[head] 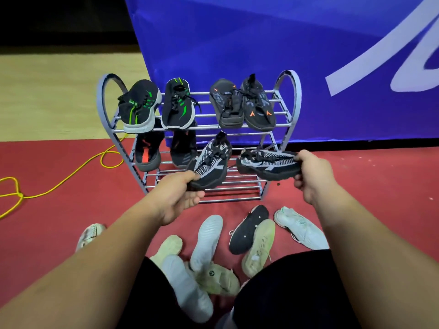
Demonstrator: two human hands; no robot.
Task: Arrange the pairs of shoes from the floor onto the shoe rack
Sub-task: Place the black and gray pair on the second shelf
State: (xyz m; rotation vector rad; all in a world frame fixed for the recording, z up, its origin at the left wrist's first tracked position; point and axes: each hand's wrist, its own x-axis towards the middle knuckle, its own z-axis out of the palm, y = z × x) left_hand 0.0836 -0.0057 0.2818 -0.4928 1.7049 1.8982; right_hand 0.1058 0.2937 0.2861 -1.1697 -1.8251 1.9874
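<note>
A grey metal shoe rack (288, 91) stands against a blue banner. Its top shelf bears a black-and-green pair (177, 105) on the left and a black-and-orange pair (257, 108) on the right. On the middle shelf's left sit two dark shoes (147, 155). My left hand (183, 193) grips the heel of one black-and-white knit shoe (211, 162), toe pointing at the rack. My right hand (311, 172) grips the heel of its mate (266, 162), held sideways in front of the rack's right part. Whether the two shoes touch a shelf cannot be told.
Several pale shoes (206, 238) and one black shoe sole-up (247, 230) lie on the red floor (71, 210) between my knees and the rack. A yellow cord (71, 176) snakes across the floor at the left. The rack's lowest shelf (232, 193) holds nothing.
</note>
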